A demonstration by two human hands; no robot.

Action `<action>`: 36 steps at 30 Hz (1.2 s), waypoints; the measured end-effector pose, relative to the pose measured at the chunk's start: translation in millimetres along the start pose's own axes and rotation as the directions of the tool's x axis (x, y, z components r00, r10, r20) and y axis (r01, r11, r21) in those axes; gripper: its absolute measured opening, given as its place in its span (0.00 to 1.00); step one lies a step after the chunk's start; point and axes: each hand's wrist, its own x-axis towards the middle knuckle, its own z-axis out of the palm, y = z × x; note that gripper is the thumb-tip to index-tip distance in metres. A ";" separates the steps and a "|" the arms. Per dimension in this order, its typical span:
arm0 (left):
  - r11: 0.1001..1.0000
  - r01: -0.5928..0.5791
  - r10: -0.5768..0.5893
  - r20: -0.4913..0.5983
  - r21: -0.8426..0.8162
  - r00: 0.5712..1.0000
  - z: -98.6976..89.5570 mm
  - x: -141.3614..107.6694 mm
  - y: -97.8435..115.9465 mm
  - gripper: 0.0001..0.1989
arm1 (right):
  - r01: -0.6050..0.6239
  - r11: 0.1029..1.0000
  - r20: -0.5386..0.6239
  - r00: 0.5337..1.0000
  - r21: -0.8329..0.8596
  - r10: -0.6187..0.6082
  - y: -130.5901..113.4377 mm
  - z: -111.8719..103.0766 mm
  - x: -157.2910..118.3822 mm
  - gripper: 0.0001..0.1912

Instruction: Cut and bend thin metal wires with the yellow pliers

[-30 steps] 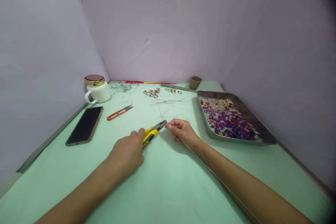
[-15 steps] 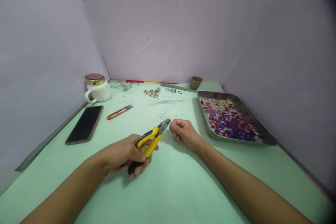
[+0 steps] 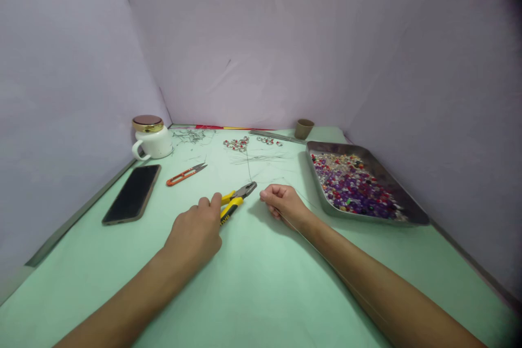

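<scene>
The left hand (image 3: 196,234) has rolled over with its forearm since half a second ago: the handles then showed in front of the fingers, and now the knuckles face up and hide most of them. It is wrapped closed around the pliers. The right hand (image 3: 281,204) stays nearly where it was, thumb and index pinched narrow; it seems to hold a thin wire, though what lies at the fingertips is too small to tell.

The metal tray (image 3: 389,182) of mixed beads (image 3: 354,190), over on the right, has not shifted, nor has the phone (image 3: 132,194) on the left.

The yellow-and-black pliers (image 3: 234,204) have swung with the roll, and their nose, now slightly farther left, is just beside the right fingertips with a gap between. Whether the jaws are fully together cannot be told.

Smallest of all, a dark wire end (image 3: 248,166) now rises from the nose towards the red-beaded pieces (image 3: 236,144); it did not stand so in the last frame. A pale stretch of wire follows the right forearm. My reading is that the turn of the wrist is bending or twisting one wire held between both hands.
</scene>
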 end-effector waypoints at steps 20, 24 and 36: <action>0.921 -0.092 0.131 0.079 -0.379 0.988 -2.4 5.3 -10.8 0.18 | 0.023 1.000 0.034 0.999 0.007 -0.023 -1.0 0.2 -1.5 0.16; 0.999 -0.037 0.038 -0.038 0.026 0.999 3.8 2.9 -1.2 0.27 | 0.011 1.000 0.045 0.999 -0.004 -0.010 -1.4 0.0 -1.4 0.16; 0.416 0.182 0.431 0.369 -0.891 0.823 -11.1 0.8 -17.8 0.11 | 0.066 0.998 0.054 0.996 -0.015 -0.065 0.6 -0.2 -1.6 0.16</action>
